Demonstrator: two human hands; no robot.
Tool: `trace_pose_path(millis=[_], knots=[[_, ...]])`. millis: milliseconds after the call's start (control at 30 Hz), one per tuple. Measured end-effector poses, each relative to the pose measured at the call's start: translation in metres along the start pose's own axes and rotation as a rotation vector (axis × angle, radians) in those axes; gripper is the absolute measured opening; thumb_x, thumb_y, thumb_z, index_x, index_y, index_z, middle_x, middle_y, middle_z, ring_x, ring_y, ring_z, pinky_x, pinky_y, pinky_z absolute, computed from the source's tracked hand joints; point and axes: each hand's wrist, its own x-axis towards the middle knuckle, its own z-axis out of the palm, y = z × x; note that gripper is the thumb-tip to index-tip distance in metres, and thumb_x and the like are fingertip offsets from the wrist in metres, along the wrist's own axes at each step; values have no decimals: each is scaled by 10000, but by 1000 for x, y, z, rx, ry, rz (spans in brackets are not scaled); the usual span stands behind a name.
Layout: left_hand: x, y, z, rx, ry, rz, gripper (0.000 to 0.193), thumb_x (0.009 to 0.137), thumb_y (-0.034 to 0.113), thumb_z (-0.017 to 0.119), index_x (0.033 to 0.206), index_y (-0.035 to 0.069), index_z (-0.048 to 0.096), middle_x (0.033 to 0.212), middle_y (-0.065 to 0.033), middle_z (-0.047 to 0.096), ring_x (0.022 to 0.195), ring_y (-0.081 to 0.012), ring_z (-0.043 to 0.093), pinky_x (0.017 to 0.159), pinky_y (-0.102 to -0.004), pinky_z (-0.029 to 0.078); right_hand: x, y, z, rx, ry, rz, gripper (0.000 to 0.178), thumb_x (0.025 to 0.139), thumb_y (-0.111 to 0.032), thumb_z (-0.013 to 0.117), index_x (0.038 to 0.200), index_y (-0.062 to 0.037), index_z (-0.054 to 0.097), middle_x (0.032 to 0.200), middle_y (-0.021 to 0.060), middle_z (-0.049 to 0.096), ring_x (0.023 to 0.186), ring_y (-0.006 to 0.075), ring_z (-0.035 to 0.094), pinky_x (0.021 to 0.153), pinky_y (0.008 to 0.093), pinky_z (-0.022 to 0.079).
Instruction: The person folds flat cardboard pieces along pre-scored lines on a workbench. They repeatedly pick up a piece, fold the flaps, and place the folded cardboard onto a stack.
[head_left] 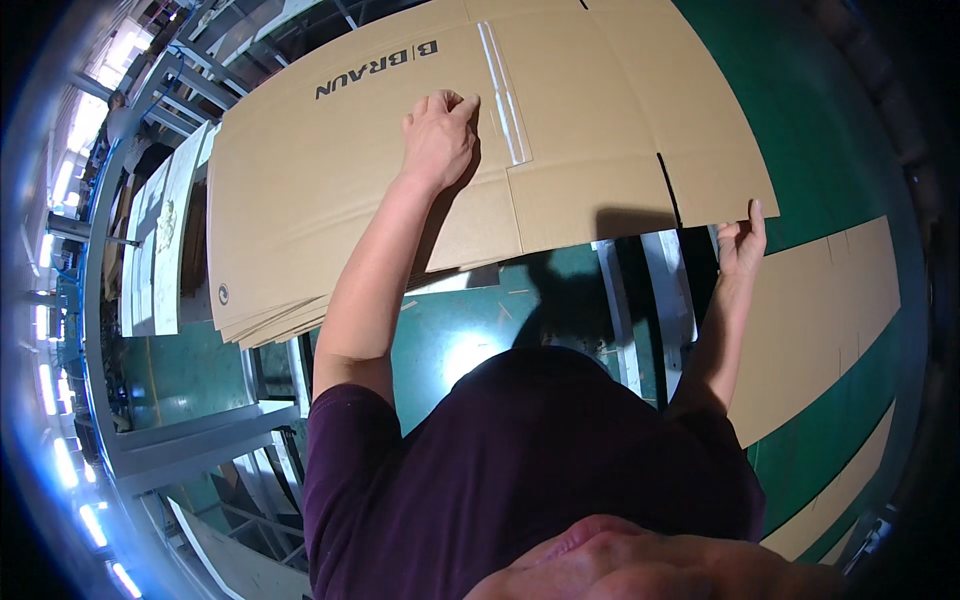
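Note:
A large flat brown cardboard box blank point(330, 190) lies across the far side, with dark printing, crease lines and slots. Two white strips point(505, 95) run along a seam in it. My left hand point(437, 140) rests on the blank just left of these strips, its fingers curled in; whatever they may hold is hidden. At the near right corner, my right hand point(741, 245) grips the blank's edge, thumb on top and the other fingers underneath. Several more cardboard layers point(275, 328) show below its near left edge.
To the right, another cardboard sheet point(820, 310) lies on a green surface point(800, 115). Pale metal bars point(668, 285) stand beneath the blank near my right arm. At left are a white-topped table point(150, 265) and a grey metal frame point(200, 445).

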Motion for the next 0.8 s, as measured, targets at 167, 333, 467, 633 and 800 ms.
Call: trace_pose_path(millis=[167,333,467,633,800], knots=[[-5,6,10,-18,67,47,346,878,114,564,1181,257,649,1104,-82,585,1074,-272,498,914,-441,337,9,-17,45,-350,50,-477,358,850,43,581,1199,57,504,1130,152,595,1030,225,597,873,334,497],[-15,8,3,-78,128,64,232,910,167,567,1056,265,719,1087,-69,601,1070,-255,505,914,-428,327,-59,-30,130,-876,-319,-795,303,880,15,561,1180,45,535,1096,109,603,999,193,589,872,312,469],[-29,8,-6,-319,18,138,199,868,99,594,972,195,735,1051,-72,606,1067,-243,511,939,-400,340,-66,-4,150,-991,-822,-1268,392,800,8,562,1191,9,577,1203,188,590,1069,315,592,924,403,468],[-80,28,-32,-800,-142,150,216,691,95,720,905,86,686,1065,-70,616,1023,-259,540,942,-386,387,-86,32,160,-947,-1046,-1084,339,805,32,536,1127,-15,629,1218,128,596,1143,283,569,986,428,453],[-106,57,-22,-482,-23,330,321,624,184,791,878,60,639,1019,-82,612,1019,-284,557,874,-407,433,-102,61,147,-1242,-1205,-1107,333,770,-60,622,1100,-19,635,1219,101,597,1157,263,558,1005,397,450]])
